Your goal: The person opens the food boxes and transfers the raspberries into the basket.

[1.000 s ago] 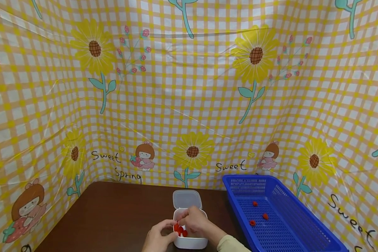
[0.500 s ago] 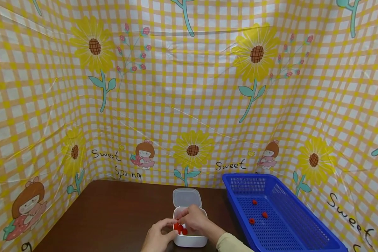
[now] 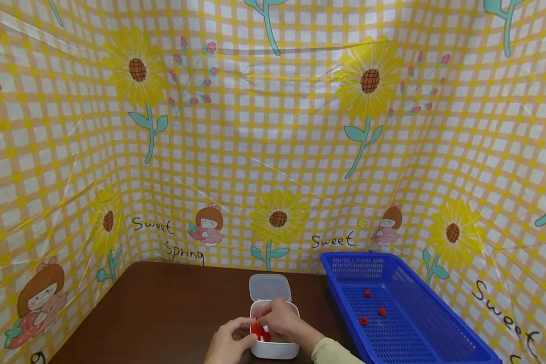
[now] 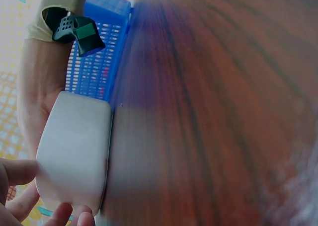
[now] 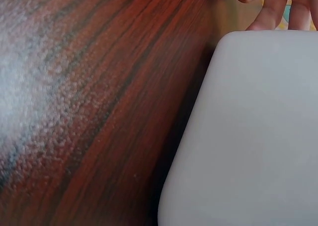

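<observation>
A white box (image 3: 275, 350) with rounded corners stands on the table, its translucent lid (image 3: 270, 287) tipped back behind it. Several small red pieces (image 3: 261, 331) lie at the left inside the box. My left hand (image 3: 227, 341) holds the box's left side, thumb at the front corner and fingers at the rim. My right hand (image 3: 279, 318) reaches over the box from the right, fingers curled down, pinching at a red piece beside the left fingertips. The palm and wrist hide the box's right interior. In the left wrist view, the box's outer wall (image 4: 77, 146) shows beside the fingers.
A blue slotted basket (image 3: 429, 303) stands to the right, holding three small red pieces (image 3: 382, 312). The dark brown table (image 3: 177, 308) extends left of the box. A checked sunflower cloth (image 3: 291, 146) encloses the back and sides.
Both hands stay nearly in place at the box, with only slight finger movement over the red pieces. The head view shifts a little up and back.
</observation>
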`<act>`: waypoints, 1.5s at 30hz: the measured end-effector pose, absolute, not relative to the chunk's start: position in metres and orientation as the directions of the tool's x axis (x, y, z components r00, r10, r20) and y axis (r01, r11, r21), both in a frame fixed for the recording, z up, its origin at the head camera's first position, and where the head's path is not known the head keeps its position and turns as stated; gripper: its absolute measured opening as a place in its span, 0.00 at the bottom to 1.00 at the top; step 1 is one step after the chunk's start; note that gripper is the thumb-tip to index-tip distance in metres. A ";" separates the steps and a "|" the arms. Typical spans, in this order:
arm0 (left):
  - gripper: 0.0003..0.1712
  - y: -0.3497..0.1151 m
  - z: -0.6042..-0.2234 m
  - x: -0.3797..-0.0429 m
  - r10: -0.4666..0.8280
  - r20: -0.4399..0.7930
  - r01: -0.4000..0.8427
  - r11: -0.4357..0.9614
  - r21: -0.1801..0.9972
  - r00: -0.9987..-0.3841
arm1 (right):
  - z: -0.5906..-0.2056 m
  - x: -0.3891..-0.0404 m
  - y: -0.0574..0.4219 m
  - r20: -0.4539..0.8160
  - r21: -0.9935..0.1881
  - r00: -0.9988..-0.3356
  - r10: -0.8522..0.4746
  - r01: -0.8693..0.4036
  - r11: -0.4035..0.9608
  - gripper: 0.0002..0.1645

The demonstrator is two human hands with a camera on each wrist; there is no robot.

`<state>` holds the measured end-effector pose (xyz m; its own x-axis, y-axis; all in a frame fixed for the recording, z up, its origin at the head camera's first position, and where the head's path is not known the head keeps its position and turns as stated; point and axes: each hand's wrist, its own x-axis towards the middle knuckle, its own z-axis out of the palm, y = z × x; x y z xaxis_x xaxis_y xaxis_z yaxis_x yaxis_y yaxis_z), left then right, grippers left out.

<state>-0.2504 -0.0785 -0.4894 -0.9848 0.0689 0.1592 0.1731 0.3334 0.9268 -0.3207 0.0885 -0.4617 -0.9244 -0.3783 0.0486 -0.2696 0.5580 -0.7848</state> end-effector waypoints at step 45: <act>0.19 -0.079 -0.493 -0.252 0.084 0.169 0.187 0.321 0.928 -0.982 | -0.465 -0.320 0.086 -0.106 -0.797 -0.940 -0.323 -0.114 0.593 0.07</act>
<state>-0.2518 -0.0788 -0.4928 -0.9821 0.0837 0.1687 0.1868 0.3211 0.9284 -0.3203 0.0863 -0.4654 -0.9403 -0.3233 -0.1060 -0.1141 0.5930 -0.7971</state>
